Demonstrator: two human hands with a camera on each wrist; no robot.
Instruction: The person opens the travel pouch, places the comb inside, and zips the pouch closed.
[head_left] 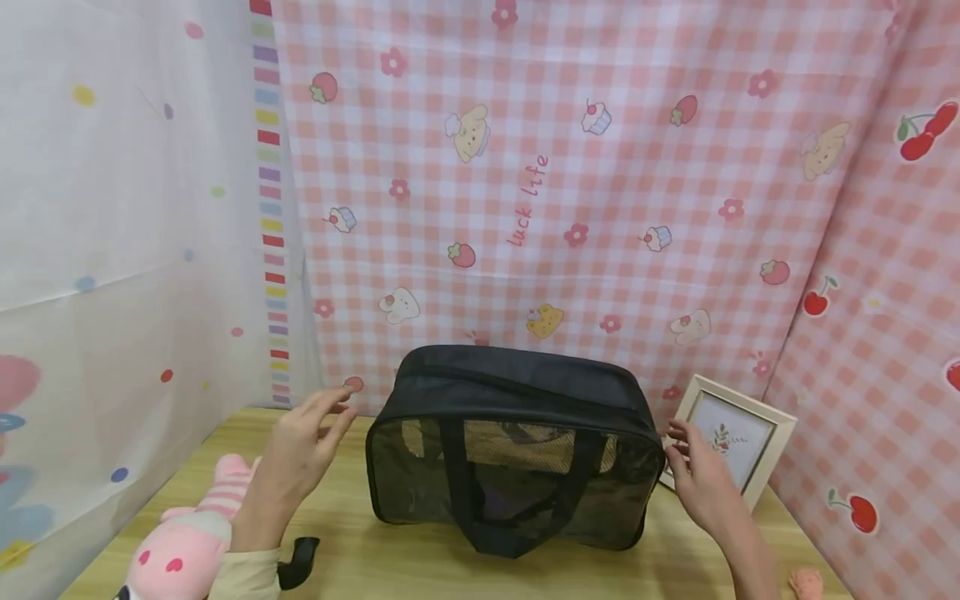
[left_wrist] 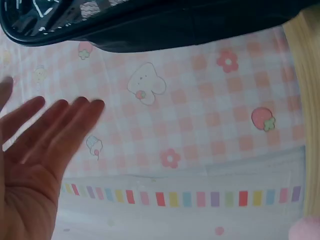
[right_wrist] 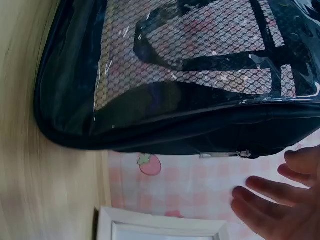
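A black bag [head_left: 517, 392] with see-through sides and a dark handle strap [head_left: 504, 543] stands upright on the wooden table. To its left, my left hand [head_left: 300, 442] is raised with nothing in it. In the left wrist view that hand's fingers [left_wrist: 75, 127] are extended, apart from the bag [left_wrist: 150, 30]. On the other side, my right hand [head_left: 705, 479] is beside the bag's right end, fingers loosely bent and holding nothing. From the right wrist, a zipper pull [right_wrist: 243, 154] shows on the bag's edge near the right hand [right_wrist: 285, 200], with a small gap between.
A picture frame [head_left: 738, 446] leans behind my right hand. Beside my left forearm lie a pink plush toy [head_left: 176, 558] and a black curved object [head_left: 300, 562]. A small pink item [head_left: 807, 583] sits at front right. Patterned cloth [head_left: 525, 275] closes off the back and sides.
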